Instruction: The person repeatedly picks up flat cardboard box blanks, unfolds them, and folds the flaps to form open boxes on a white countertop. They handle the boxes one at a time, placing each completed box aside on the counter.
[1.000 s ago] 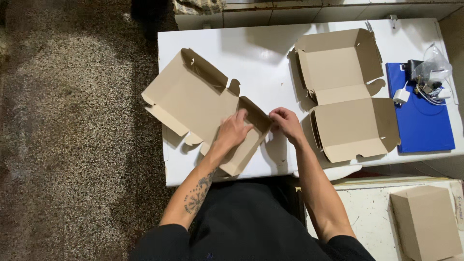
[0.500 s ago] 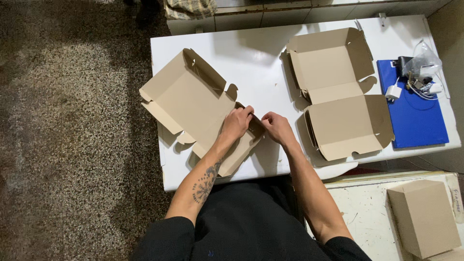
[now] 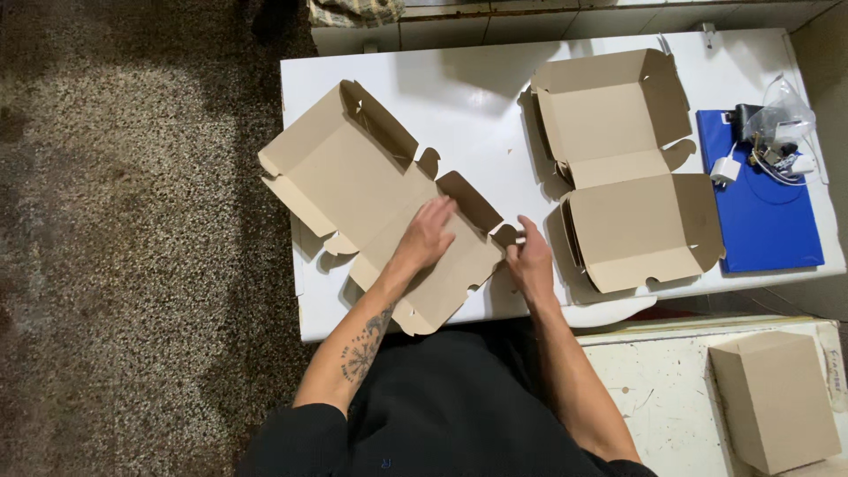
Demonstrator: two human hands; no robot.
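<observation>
Flat, unfolded brown cardboard box (image 3: 371, 190)

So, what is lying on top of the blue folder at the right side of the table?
On the blue folder lie a white charger plug and a clear plastic bag with cables and small dark parts. What exactly is inside the bag cannot be told; the folder under it is covered.

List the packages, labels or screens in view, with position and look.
Flat cardboard box blank: table's left end, tan, under left hand; right hand at its flap.
Part-folded cardboard box: table middle, tan, open.
Closed cardboard box: lower right, tan cube.
Blue folder: table's right end, flat rectangle.
</observation>
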